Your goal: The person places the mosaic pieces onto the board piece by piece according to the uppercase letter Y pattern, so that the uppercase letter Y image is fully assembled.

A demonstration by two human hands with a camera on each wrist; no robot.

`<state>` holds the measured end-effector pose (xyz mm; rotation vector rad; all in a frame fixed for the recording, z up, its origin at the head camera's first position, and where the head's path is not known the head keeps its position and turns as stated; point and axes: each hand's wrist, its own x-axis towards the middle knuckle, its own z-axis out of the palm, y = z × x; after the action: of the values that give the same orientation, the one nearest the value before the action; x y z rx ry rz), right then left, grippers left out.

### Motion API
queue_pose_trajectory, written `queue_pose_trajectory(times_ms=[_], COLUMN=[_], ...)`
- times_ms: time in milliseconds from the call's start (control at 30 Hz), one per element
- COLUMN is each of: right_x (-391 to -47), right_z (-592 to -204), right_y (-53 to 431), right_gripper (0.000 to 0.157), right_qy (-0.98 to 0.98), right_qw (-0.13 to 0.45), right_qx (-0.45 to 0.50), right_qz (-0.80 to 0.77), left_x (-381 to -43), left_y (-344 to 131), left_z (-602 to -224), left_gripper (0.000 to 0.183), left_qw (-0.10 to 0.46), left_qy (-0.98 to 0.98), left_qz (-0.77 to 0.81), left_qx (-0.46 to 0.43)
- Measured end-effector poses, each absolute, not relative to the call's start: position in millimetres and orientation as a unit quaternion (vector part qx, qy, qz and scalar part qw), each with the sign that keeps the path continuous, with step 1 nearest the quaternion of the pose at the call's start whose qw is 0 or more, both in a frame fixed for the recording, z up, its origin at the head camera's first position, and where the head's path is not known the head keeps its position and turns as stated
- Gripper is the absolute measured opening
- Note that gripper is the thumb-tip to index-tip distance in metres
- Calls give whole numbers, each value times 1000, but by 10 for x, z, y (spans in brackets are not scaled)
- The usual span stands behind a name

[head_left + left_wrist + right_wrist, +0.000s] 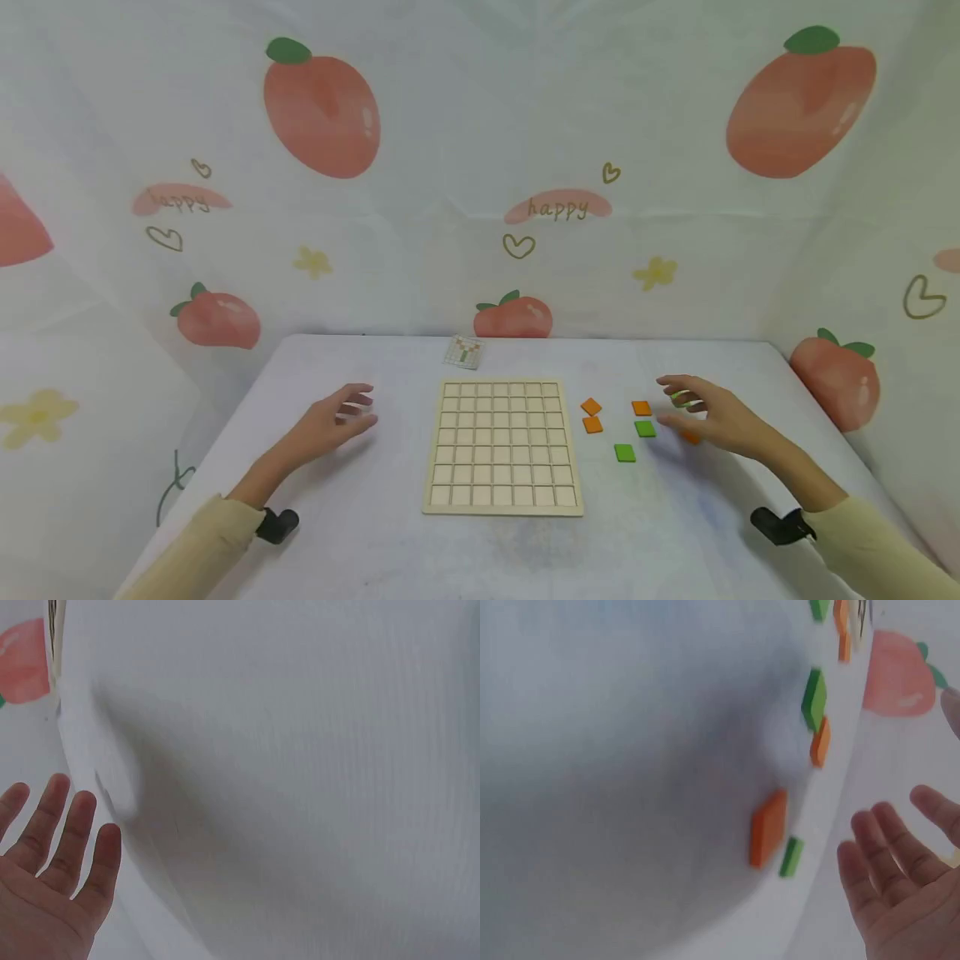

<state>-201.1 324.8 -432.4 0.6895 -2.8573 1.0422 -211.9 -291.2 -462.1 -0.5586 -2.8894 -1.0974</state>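
A pale wooden grid board (502, 510) with square compartments lies at the middle of the table. Right of it are several loose square tiles, among them an orange tile (591, 407), a green tile (625, 453) and another orange tile (768, 829). My left hand (333, 425) hovers left of the board, fingers spread and holding nothing. Over the right-hand tiles hangs my right hand (712, 414), also with nothing in it; it partly covers a green tile (792, 857) and an orange one in the head view. In the left wrist view the left palm (45, 907) shows bare.
A small card (464, 352) with a coloured grid pattern lies behind the board near the table's back edge. The white table (360, 550) is enclosed by a hanging cloth (450, 125) printed with fruit. Dark straps with cameras (277, 527) sit on both wrists.
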Motion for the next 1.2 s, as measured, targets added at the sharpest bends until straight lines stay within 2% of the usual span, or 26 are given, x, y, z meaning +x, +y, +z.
queue_pose_trajectory(times_ms=[167,467,767,967,1200], right_x=[-1925,-1820,-1756,-1730,-1719], right_z=[-4415,-4491,-4610,-4646,-4666], right_y=[3202,3094,2972,2879,2827], right_gripper=[55,56,51,52,51], right_qy=[-887,-859,-859,-856,-867], right_qw=[-14,-36,-42,-37,-43], right_qx=[227,217,215,227,221], right_qz=[403,462,463,463,445], left_x=[-2090,-2099,-2106,-2103,-2089], left_y=[-2793,-2590,-2433,-2340,-2210], left_z=[-4641,-4597,-4624,-4657,-4716], left_gripper=[63,64,66,66,63], left_qw=[-27,-39,-59,-54,-50], left_qy=[-907,-903,-897,-893,-901], left_qz=[-381,-389,-395,-387,-370], left_qx=[-175,-177,-189,-225,-221])
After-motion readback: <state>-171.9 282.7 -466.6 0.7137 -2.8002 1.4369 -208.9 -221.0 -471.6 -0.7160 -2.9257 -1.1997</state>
